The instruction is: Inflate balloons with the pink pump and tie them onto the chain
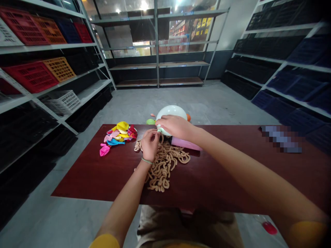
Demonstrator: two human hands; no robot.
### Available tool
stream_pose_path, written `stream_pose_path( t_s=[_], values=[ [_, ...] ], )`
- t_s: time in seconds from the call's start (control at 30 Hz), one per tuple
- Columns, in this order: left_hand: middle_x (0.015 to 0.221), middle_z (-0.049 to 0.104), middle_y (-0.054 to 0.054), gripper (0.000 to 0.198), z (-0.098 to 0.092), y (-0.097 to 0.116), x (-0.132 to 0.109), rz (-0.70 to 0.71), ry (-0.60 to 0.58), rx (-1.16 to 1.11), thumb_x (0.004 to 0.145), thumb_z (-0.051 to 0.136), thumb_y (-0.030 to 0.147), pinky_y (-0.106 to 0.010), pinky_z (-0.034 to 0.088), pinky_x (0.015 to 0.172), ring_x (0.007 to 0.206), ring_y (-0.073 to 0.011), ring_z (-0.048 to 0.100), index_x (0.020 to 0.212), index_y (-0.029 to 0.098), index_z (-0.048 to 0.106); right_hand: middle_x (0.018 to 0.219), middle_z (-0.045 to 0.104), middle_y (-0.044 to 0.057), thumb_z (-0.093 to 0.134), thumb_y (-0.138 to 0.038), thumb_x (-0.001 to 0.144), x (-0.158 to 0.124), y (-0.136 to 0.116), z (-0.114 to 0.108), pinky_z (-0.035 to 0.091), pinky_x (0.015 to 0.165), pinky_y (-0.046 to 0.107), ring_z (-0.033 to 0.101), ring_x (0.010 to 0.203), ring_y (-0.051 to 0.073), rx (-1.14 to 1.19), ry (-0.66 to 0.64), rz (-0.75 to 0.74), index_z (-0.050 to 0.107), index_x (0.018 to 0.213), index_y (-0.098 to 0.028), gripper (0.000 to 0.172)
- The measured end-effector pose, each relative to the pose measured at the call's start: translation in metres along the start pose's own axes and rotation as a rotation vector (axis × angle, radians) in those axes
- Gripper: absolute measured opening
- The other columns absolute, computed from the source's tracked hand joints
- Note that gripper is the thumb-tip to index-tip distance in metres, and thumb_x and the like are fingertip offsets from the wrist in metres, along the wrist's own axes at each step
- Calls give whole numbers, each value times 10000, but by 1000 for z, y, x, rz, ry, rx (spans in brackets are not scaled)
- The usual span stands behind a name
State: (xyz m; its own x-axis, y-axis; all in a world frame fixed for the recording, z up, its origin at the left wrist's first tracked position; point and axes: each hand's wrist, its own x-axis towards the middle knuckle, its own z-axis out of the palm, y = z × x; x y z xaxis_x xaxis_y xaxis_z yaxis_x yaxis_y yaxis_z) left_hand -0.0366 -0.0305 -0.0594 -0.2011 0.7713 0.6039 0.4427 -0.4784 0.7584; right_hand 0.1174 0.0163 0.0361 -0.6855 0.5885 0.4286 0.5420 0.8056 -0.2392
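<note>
A pale mint inflated balloon (172, 111) is at the table's far edge, with its neck towards me. My right hand (177, 125) reaches over its near side, fingers closed around the neck end. My left hand (150, 143) pinches at the pale neck from the left, its fingertips close to the right ones. A tan loop (162, 138) hangs by the left fingertips; whether it is gripped is hard to tell. Beneath both hands lies a heap of tan, rubber-band-like loops (161, 168). A pink tube with a dark end (184, 143), perhaps a balloon pump, lies under my right wrist.
Several uninflated coloured balloons (120, 134) are piled on the dark red table (90, 175), left of the loops. A blurred flat object (280, 138) lies at the far right. Beyond the far edge show a green balloon (150, 121) and an orange one (188, 117). Shelves with crates (28, 75) flank the room.
</note>
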Motion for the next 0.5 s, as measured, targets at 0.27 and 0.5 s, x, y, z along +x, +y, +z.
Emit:
stream_pose_path(
  t_s=[0.27, 0.5],
  values=[
    [749, 662, -21, 243, 4, -11, 1, -353, -21, -296, 836, 617, 379, -253, 459, 727, 729, -147, 584, 753, 158, 672, 916, 617, 56, 422, -196, 969, -27, -10, 3, 409, 689, 322, 546, 837, 184, -225, 20, -79, 592, 983, -194, 170],
    [711, 638, -3, 241, 9, -13, 3, -506, -11, -553, 759, 696, 381, -252, 490, 731, 678, -119, 580, 712, 150, 648, 1065, 598, 82, 398, -163, 975, -43, -2, 18, 448, 813, 345, 519, 938, 196, -321, 36, -239, 625, 1093, -188, 257]
  ],
)
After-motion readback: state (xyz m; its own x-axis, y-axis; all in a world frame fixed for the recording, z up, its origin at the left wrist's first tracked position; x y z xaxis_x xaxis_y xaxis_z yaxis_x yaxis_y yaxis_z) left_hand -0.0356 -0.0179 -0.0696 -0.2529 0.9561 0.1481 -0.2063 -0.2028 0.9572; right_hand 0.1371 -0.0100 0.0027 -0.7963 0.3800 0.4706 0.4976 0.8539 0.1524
